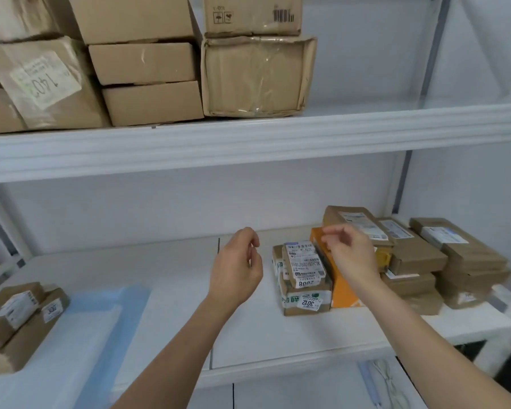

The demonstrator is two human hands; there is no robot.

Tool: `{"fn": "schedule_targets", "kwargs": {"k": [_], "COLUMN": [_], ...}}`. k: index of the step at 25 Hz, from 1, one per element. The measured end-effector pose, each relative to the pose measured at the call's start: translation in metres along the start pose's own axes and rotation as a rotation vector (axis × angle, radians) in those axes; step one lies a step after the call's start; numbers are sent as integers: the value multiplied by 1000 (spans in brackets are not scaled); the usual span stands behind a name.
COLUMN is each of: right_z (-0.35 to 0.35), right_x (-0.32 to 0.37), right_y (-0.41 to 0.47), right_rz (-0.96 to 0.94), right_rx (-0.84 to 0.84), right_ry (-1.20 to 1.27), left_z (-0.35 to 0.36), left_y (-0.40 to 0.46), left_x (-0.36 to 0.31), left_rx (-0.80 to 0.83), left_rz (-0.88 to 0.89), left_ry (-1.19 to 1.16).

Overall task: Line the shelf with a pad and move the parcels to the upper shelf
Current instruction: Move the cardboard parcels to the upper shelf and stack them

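Observation:
Both my hands hover over the lower white shelf (171, 278). My left hand (238, 265) is empty, fingers loosely curled, just left of a small stack of labelled brown parcels (303, 278). My right hand (351, 255) hangs empty above an orange box (341, 287) beside that stack. More flat brown parcels (419, 255) are piled to the right. A white pad with a blue border (101, 326) lies on the shelf's left part. The upper shelf (248, 143) carries large cardboard boxes (148, 84) on its left and middle.
Two labelled brown parcels (18, 320) sit on the pad at the far left. The upper shelf's right part (396, 110) shows bare white board. A grey upright post (431, 48) stands at the right. A white cable (387, 382) lies below the lower shelf.

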State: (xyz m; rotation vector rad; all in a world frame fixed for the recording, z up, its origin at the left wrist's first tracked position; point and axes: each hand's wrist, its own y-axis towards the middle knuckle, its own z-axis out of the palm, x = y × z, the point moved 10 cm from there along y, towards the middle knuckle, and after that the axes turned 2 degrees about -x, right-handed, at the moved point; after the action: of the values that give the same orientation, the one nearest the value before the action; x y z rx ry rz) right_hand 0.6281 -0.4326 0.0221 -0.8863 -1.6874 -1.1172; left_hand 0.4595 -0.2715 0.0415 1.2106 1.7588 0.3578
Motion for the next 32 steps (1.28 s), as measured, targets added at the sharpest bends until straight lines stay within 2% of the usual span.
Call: {"fn": "schedule_targets", "kwargs": {"k": [2, 5, 8, 10, 17, 23, 26, 30, 32], "right_z": [8, 32, 47, 55, 76, 85, 92, 92, 92], "right_x": [-39, -77, -85, -84, -122, -125, -116, -116, -114], "right_y": [-1, -3, 2, 5, 21, 36, 39, 42, 44], "right_rz": [152, 272, 302, 292, 256, 262, 270, 505, 535], "right_rx": [144, 350, 392, 408, 543, 554, 576, 511, 485], "right_ry": [-198, -318, -299, -281, -376, -283, -150, 144, 236], "left_z": [27, 68, 101, 116, 163, 175, 170, 161, 159], "left_y": [-7, -21, -38, -44, -54, -48, -44, -37, -34], "left_x": [21, 54, 76, 83, 86, 89, 90, 90, 89], "left_rx": [95, 254, 401, 458, 477, 431, 377, 299, 302], "left_rz": [-114, -322, -547, -633, -977, -1076, -1095, -1093, -1098], "left_ry": [-9, -17, -71, -110, -397, -520, -594, -726, -783]}}
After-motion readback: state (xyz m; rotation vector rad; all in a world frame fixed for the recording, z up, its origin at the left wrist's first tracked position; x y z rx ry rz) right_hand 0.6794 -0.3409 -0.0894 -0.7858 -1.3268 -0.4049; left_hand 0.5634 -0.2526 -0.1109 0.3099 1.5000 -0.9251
